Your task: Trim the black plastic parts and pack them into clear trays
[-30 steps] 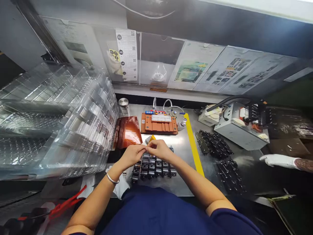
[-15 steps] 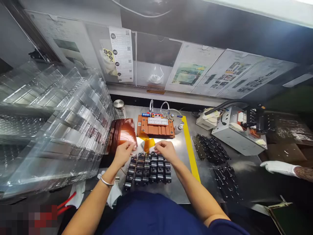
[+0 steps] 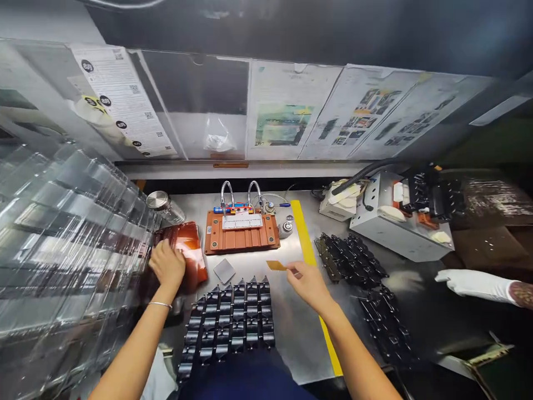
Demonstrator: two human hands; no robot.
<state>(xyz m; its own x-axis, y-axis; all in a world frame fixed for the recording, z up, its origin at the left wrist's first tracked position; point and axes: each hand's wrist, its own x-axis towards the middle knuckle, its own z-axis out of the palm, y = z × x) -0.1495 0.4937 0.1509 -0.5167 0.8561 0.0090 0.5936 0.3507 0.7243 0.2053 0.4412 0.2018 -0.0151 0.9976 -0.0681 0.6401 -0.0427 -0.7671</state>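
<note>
My left hand [image 3: 167, 264] rests with curled fingers on the left part of the stacked orange-brown film sheets [image 3: 194, 250]; whether it grips one is hidden. Between the fingertips of my right hand [image 3: 306, 280] is a small amber film piece [image 3: 275, 265], held above the metal table. A small grey square [image 3: 224, 271] lies between my hands. Rows of black curved parts [image 3: 233, 322] stand close to my body. Behind them sits an orange-brown fixture [image 3: 245, 239] with a white perforated strip [image 3: 242, 222] and two bent metal tubes.
Clear plastic trays [image 3: 83, 239] are piled high at the left, beside a lidded glass jar [image 3: 164, 206]. Right of the yellow tape [image 3: 306, 239] are more black parts [image 3: 353, 258] and a grey metal box [image 3: 400, 233]. Another person's white-gloved hand [image 3: 474, 283] is at far right.
My left hand has moved left onto the film sheets. My right hand has moved right with the small amber piece, away from the grey square. The view has shifted right.
</note>
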